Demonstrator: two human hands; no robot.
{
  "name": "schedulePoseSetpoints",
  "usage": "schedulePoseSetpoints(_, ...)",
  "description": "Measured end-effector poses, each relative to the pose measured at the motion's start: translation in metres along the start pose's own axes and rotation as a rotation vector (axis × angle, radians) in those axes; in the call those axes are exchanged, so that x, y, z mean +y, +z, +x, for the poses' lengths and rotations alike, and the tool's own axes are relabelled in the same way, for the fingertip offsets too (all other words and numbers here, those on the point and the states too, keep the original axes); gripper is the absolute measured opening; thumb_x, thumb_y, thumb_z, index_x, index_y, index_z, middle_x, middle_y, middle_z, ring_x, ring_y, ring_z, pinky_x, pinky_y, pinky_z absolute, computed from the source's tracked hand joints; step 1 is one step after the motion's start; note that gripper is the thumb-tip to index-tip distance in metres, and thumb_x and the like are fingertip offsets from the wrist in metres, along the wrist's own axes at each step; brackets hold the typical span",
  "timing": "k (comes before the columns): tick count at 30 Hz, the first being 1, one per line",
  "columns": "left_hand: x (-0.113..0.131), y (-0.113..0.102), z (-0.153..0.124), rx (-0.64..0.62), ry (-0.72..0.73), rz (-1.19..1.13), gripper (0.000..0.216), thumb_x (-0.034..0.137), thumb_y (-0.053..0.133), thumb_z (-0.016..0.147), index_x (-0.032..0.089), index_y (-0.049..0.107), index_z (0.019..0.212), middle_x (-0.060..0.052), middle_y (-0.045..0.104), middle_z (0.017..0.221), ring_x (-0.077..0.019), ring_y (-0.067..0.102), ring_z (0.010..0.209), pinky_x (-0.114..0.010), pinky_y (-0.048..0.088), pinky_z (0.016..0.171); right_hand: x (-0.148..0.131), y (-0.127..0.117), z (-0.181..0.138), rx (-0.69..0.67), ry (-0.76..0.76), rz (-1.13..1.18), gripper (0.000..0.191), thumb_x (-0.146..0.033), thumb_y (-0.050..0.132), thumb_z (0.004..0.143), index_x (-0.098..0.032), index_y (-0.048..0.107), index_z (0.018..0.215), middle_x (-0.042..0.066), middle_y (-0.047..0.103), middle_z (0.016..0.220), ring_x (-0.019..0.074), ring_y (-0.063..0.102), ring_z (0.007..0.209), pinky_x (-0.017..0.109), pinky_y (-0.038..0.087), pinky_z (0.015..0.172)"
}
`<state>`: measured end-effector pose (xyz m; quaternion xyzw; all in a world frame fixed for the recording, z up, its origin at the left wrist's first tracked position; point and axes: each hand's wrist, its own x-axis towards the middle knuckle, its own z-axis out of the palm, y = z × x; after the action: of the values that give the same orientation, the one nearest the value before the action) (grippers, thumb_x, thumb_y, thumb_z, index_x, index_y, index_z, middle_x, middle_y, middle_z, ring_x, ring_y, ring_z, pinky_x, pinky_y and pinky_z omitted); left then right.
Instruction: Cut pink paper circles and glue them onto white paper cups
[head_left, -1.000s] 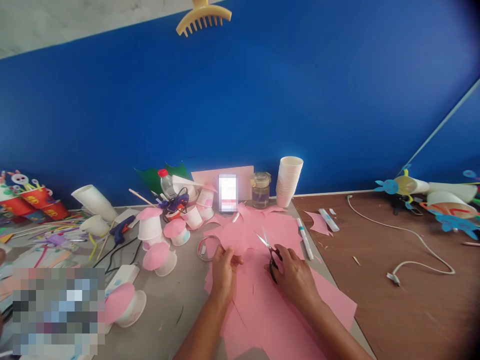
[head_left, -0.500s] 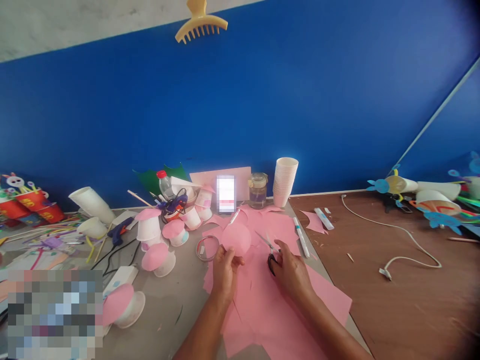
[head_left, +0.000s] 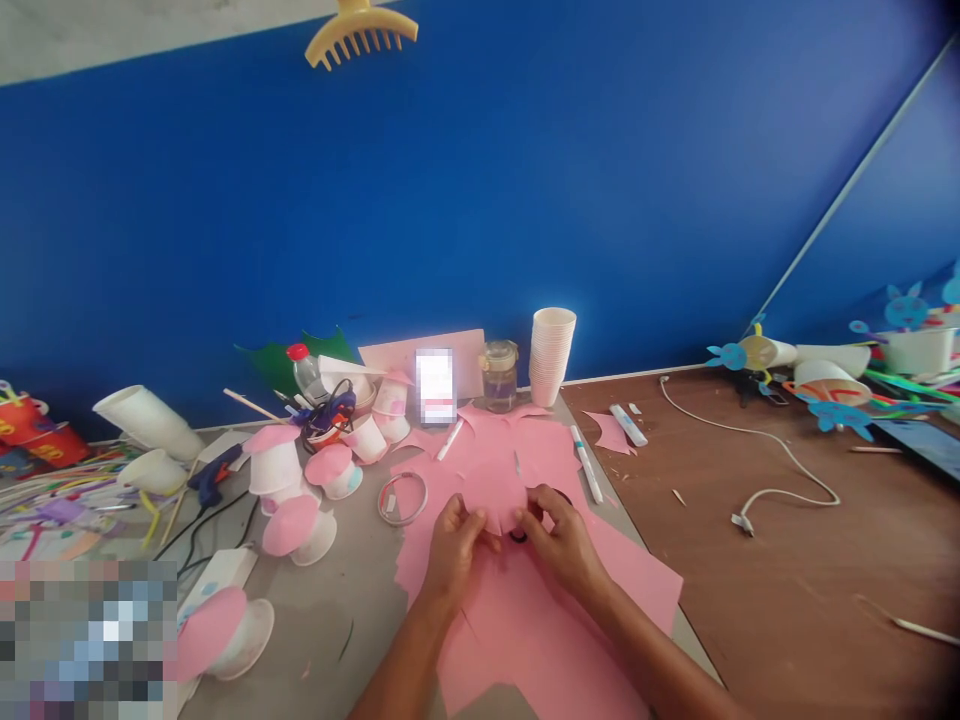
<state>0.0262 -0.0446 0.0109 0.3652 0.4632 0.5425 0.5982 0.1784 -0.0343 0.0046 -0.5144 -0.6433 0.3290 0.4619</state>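
Observation:
My left hand (head_left: 455, 545) pinches the lower left edge of a round pink paper piece (head_left: 491, 490), thumb on top. At the lower right edge of the same piece, the thumb and fingertips of my right hand (head_left: 559, 535) are closed on it. A small slit or fold shows in the edge between the two thumbs. Black-handled scissors (head_left: 517, 537) are mostly hidden by my right hand and the paper; whether the hand still bears them I cannot tell. Beneath both hands lie larger pink paper sheets (head_left: 555, 640).
To the left stand white paper cups with pink paper tops (head_left: 289, 525) and a glue gun (head_left: 214, 478). Behind are a phone (head_left: 436, 385), a lidded jar (head_left: 499, 375) and a cup stack (head_left: 551, 355). A marker (head_left: 587, 465) and white cable (head_left: 780, 440) lie right.
My right hand has moved left from beside the paper circle to grip its edge. The scissors, plainly in that hand before, are now mostly covered. My view has turned slightly right.

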Motion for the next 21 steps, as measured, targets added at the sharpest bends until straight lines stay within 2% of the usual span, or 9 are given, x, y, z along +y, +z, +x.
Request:
schedulePoseSetpoints(3,-0.001,0.001,-0.001,-0.027,-0.027,0.028,0.025,0.034,0.068,0.072,0.018,0.049,0.067,0.004,0.055,0.058,-0.0108,0.054,0.049,-0.023,0.042,0.053,0.000,0.001,0.000,0.030,0.106,0.004,0.026,-0.031,0.047,0.082,-0.020,0.051,0.059,0.001,0.054,0.059,0.0155,0.049,0.062,0.027,0.037,0.059)
schedulePoseSetpoints(6,-0.003,0.004,-0.002,-0.037,-0.062,0.003,0.024,0.036,0.070,0.070,0.017,0.054,0.072,0.002,0.059,0.060,-0.0117,0.056,0.050,-0.024,0.044,0.054,0.001,0.004,-0.001,0.021,0.164,0.064,0.022,-0.030,0.047,0.082,-0.019,0.060,0.068,0.002,0.060,0.064,0.0162,0.052,0.065,0.027,0.039,0.061)
schedulePoseSetpoints(8,-0.005,0.007,-0.003,-0.047,-0.073,-0.024,0.026,0.037,0.071,0.069,0.017,0.056,0.075,0.000,0.062,0.063,-0.0127,0.057,0.052,-0.025,0.045,0.054,0.000,0.007,-0.002,-0.025,0.207,0.161,0.020,-0.029,0.047,0.081,-0.018,0.062,0.073,0.002,0.060,0.066,0.0158,0.052,0.064,0.026,0.039,0.059)
schedulePoseSetpoints(12,-0.005,0.012,-0.005,-0.049,-0.063,0.032,0.030,0.041,0.071,0.070,0.018,0.052,0.072,0.001,0.061,0.060,-0.0123,0.055,0.047,-0.025,0.044,0.047,-0.007,0.012,-0.005,-0.147,0.267,0.402,0.021,-0.032,0.051,0.079,-0.018,0.057,0.066,-0.002,0.052,0.058,0.0123,0.047,0.055,0.024,0.036,0.052)
schedulePoseSetpoints(15,-0.003,0.012,-0.006,-0.009,-0.073,0.104,0.034,0.044,0.072,0.068,0.018,0.056,0.083,0.004,0.056,0.054,-0.0106,0.049,0.041,-0.023,0.040,0.041,-0.012,0.010,-0.005,-0.222,0.303,0.513,0.027,-0.039,0.054,0.080,-0.017,0.055,0.064,-0.003,0.049,0.054,0.0102,0.043,0.049,0.023,0.034,0.048)
schedulePoseSetpoints(17,-0.002,0.011,-0.005,-0.026,-0.083,0.140,0.037,0.046,0.071,0.068,0.017,0.060,0.088,0.004,0.054,0.054,-0.0089,0.045,0.041,-0.021,0.037,0.040,-0.014,0.007,-0.004,-0.257,0.334,0.555,0.031,-0.044,0.055,0.080,-0.017,0.055,0.064,-0.003,0.050,0.053,0.0093,0.042,0.047,0.022,0.033,0.047)
schedulePoseSetpoints(21,-0.002,0.007,-0.004,-0.015,-0.062,0.195,0.030,0.044,0.071,0.069,0.015,0.064,0.071,0.005,0.047,0.050,-0.0065,0.038,0.043,-0.019,0.030,0.043,-0.016,0.000,-0.001,-0.268,0.335,0.557,0.036,-0.050,0.056,0.078,-0.016,0.056,0.066,-0.002,0.052,0.055,0.0098,0.043,0.047,0.023,0.035,0.047)
